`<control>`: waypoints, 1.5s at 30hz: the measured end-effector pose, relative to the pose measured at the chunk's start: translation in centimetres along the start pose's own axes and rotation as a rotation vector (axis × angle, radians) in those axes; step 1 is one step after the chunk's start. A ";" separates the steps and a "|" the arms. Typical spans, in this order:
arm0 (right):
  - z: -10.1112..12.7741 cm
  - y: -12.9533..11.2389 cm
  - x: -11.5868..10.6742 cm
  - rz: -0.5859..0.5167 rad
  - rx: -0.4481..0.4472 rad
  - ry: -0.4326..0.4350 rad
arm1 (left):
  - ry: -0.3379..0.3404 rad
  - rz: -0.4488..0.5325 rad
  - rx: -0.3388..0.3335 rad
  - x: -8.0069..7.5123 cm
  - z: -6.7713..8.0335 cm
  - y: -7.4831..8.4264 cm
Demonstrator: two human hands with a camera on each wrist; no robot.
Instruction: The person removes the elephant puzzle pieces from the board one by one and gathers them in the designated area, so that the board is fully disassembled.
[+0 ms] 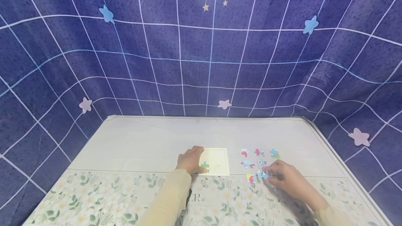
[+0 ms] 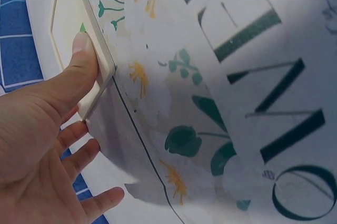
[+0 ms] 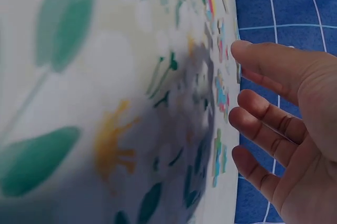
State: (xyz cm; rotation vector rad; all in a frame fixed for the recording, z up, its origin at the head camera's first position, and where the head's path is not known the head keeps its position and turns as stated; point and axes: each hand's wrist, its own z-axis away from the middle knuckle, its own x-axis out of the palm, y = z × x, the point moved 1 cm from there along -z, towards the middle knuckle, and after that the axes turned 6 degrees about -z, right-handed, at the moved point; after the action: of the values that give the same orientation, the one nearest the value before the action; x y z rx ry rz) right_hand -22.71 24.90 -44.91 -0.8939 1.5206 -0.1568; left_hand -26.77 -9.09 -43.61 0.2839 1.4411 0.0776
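Resting on the near left corner of a pale square tray (image 1: 220, 152), the left hand (image 1: 189, 160) is seen with its thumb pressed flat on the rim and its fingers relaxed and spread; nothing is gripped. One green-and-blue piece (image 1: 205, 165) is already seated in the tray's near left corner, just beside the thumb. From the left wrist view the tray (image 2: 67, 19) is shown as thin, stiff board with a raised frame.

To the right, loose pieces (image 1: 259, 152) of flat, knobbed card in pink, blue and green are laid out in rows on the desk (image 1: 150, 138). The right hand (image 1: 284, 177) is set over the nearest of them, a light blue piece (image 1: 262, 174), with fingertips touching it; whether it is pinched cannot be told. In the right wrist view the fingers (image 3: 268, 124) are loosely bent and apart.

A smooth cloth (image 1: 94, 198) printed with white flowers and green leaves is spread over the near desk, with large dark letters, "ONE" readable. On the blue grid backdrop (image 1: 157, 44), "Sunshine" and "You" are written. Bare desk lies open behind the tray and far left.
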 end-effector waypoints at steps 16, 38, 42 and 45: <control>1.4 1.1 0.8 0.002 -0.010 -0.032 | 0.010 -0.014 -0.003 -0.1 0.1 0.1; -0.1 -0.5 1.5 -0.080 -0.035 0.211 | 0.012 -0.007 0.006 0.2 0.0 -0.1; -0.9 -1.5 1.9 -0.136 -0.025 0.213 | 0.011 0.000 0.012 0.3 -0.2 -0.2; -1.5 -2.1 2.3 -0.178 -0.021 0.193 | 0.016 -0.003 0.014 0.3 -0.2 -0.2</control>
State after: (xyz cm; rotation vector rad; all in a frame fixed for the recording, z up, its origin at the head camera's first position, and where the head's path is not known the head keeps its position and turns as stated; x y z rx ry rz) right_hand -22.91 21.41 -45.23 -1.0546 1.6217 -0.3661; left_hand -26.95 -9.19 -44.00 0.2933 1.4581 0.0669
